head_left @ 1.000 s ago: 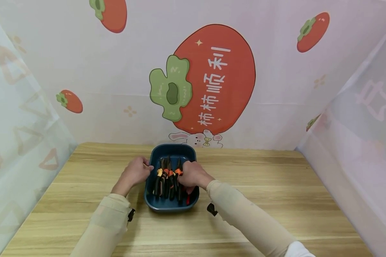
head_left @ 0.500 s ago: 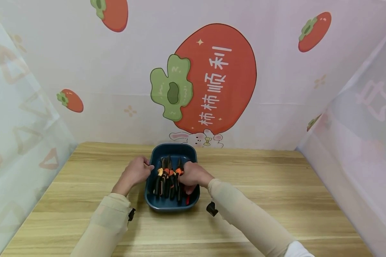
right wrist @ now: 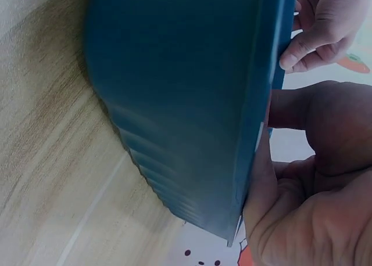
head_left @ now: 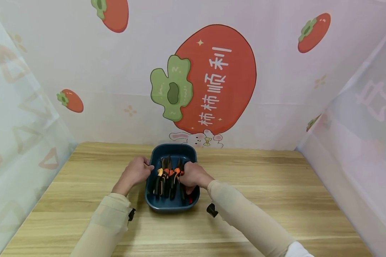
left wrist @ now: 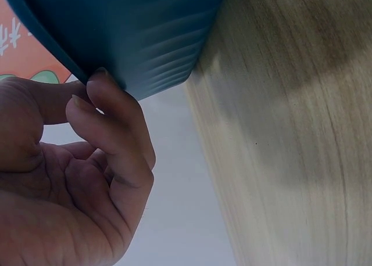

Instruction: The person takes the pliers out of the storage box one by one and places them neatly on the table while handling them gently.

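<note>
The orange-necked pliers (head_left: pixel 173 185) beside the right hand (head_left: pixel 194 175) lie closer to their neighbours than half a second ago — all inside the smooth, round-cornered blue bin (head_left: pixel 167 205) with ribbed sides. The left hand (head_left: pixel 137 172) pinches its rim; the right reaches in — whether gripping, I cannot tell. The table (head_left: pixel 263 200) has streaky wood grain.

The bin (head_left: pixel 171 209) is deep blue — its pliers (head_left: pixel 172 186) black, orange and yellow — the tabletop (head_left: pixel 260 185) streaked tan.

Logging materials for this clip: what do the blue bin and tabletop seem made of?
Blue bin: probably molded plastic, satin finish, judging by its smooth sheen and even ribbing. Tabletop: wood or wood-look laminate, low sheen; streaky grain fits either.
</note>
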`<state>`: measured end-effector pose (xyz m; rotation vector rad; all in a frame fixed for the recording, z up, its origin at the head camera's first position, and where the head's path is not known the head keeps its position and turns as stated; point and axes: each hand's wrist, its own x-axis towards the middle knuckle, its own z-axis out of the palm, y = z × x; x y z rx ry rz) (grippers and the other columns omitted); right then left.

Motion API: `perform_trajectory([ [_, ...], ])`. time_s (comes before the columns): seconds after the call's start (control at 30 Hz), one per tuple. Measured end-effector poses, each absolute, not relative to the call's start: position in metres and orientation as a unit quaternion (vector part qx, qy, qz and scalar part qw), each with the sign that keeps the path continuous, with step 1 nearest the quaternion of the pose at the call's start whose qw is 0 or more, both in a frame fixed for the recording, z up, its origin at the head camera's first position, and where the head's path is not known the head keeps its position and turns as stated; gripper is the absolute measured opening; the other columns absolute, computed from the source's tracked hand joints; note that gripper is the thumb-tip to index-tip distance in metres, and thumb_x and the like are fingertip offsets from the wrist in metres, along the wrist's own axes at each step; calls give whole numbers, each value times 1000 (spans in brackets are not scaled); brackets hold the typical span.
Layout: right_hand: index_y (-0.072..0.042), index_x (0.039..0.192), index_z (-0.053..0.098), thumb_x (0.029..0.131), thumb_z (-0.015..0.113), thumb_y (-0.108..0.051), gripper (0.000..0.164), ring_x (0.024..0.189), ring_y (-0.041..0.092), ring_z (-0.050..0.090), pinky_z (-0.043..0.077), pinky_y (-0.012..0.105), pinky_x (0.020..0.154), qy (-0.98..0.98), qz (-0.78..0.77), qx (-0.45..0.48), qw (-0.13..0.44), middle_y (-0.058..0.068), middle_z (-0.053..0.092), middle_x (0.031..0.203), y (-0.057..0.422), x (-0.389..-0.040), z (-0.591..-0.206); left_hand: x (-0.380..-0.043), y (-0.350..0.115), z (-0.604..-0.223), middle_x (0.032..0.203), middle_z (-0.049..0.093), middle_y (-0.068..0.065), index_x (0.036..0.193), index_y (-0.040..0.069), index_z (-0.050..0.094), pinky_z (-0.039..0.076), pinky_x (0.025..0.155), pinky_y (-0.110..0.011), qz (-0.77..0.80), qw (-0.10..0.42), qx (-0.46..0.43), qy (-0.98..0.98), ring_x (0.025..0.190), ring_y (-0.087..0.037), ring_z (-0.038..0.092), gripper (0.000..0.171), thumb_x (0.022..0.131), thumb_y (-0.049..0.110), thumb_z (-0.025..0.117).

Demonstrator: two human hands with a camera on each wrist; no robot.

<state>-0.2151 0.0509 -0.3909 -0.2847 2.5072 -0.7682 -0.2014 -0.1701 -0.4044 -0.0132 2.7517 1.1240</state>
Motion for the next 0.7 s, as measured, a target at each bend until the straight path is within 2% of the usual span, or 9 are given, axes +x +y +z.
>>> perform_trajectory([
  [0.2,-3,78,62,98,63,-11,21,49,20,68,56,30,54,918,-296,-123,234,11,66,57,55,-209,-387,-200,-171,-403,86,64,-13,115,-10,56,47,62,-36,372,82,8,924,70,-23,58,27,103,14,58],
  [0.4,-3,65,66,102,62,-20,41,51,20,68,55,30,54,918,-301,-149,210,6,64,52,58,-205,-385,-200,-171,-404,79,62,-11,116,-10,56,46,60,-35,374,81,14,924,65,-21,56,28,103,15,57],
  [0.5,-4,58,63,102,62,-22,47,51,19,68,54,29,53,915,-313,-161,197,4,62,51,60,-204,-385,-200,-171,-405,81,62,-11,115,-10,56,46,60,-35,374,81,14,924,66,-21,56,28,103,14,57],
  [0.7,-9,56,56,103,61,-22,49,52,19,67,50,27,48,906,-333,-191,177,0,60,51,62,-202,-385,-201,-171,-405,83,62,-12,115,-10,57,46,61,-35,369,82,13,926,67,-22,56,27,102,15,58],
])
